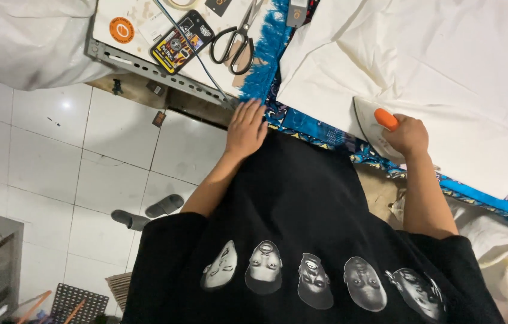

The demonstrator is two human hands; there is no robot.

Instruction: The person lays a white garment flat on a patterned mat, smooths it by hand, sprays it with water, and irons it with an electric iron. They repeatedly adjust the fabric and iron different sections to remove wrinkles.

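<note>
The person's right hand [409, 135] is closed around the orange handle of a white clothes iron [371, 124], which rests on a wide sheet of cream-white cloth [446, 72] spread just beyond the knuckles. Under that sheet, a blue patterned cover [302, 123] shows along the near edge, between both hands. The left hand [245, 128] lies open, palm down, fingers together, at the edge of this cover. Just past its fingertips hangs a bright blue fringe [263, 60], and beyond that lie black-handled scissors [237, 39] beside a phone in a yellow-edged case [182, 41].
</note>
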